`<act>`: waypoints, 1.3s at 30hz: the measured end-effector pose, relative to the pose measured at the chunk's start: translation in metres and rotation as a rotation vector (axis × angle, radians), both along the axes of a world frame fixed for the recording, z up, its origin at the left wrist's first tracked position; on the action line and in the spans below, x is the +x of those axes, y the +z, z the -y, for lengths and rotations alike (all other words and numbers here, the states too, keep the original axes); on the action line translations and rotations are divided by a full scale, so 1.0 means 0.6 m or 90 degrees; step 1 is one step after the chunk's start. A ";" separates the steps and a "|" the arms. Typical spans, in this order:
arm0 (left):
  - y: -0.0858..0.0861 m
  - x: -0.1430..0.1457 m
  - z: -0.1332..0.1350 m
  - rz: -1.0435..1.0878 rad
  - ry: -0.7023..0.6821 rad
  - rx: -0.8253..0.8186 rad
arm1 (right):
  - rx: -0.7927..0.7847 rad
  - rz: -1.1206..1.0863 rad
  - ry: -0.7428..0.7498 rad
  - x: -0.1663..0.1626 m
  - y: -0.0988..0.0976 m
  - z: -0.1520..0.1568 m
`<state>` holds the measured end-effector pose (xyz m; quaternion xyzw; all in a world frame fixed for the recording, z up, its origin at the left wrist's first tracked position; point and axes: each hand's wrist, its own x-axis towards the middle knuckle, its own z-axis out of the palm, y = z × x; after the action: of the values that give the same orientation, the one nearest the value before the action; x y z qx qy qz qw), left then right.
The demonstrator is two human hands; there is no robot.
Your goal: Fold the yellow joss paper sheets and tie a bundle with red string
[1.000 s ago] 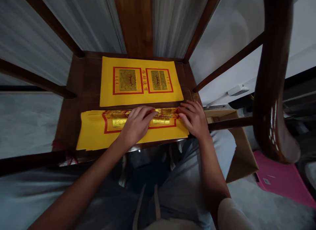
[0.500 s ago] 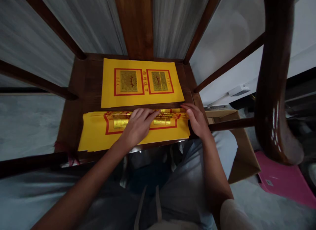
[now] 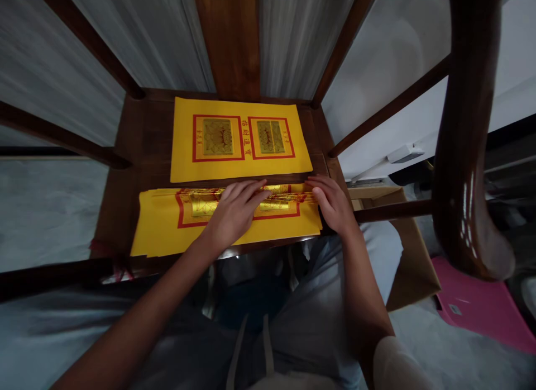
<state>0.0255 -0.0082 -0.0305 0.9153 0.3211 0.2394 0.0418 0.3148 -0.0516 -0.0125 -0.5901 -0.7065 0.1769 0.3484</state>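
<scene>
A stack of yellow joss paper (image 3: 165,222) with red frames and gold foil lies along the chair seat's front edge. Its far side gathers into a narrow ridge of folded layers. Across the middle of this ridge rests my left hand (image 3: 234,211), thumb on the near side and fingers over the far side, closed around the folds. My right hand (image 3: 334,205) is at the ridge's right end, its thumb and fingers bent around the paper ends. Just beyond, a flat sheet of joss paper (image 3: 245,166) with two printed panels lies on the seat.
The dark wooden chair seat (image 3: 157,122) has a back slat (image 3: 237,38) and thin spindles behind it. A curved armrest (image 3: 464,155) rises at right. Below it are a cardboard box (image 3: 412,261) and a pink plastic item (image 3: 481,306) on the floor.
My left fingers have stretched slightly forward over the ridge, a little apart from the thumb. My right thumb has shifted slightly left at the paper's end. The papers stay in place.
</scene>
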 end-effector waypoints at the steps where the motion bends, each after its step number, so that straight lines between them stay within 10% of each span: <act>1: 0.000 0.000 0.000 0.001 -0.002 0.000 | -0.001 0.002 -0.001 0.000 0.000 0.000; 39: 0.006 0.005 0.004 0.018 0.025 -0.060 | -0.086 -0.198 -0.004 -0.002 0.010 -0.005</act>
<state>0.0285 -0.0108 -0.0272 0.9024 0.3492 0.2376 0.0848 0.3133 -0.0485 -0.0063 -0.5797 -0.6288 0.3123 0.4135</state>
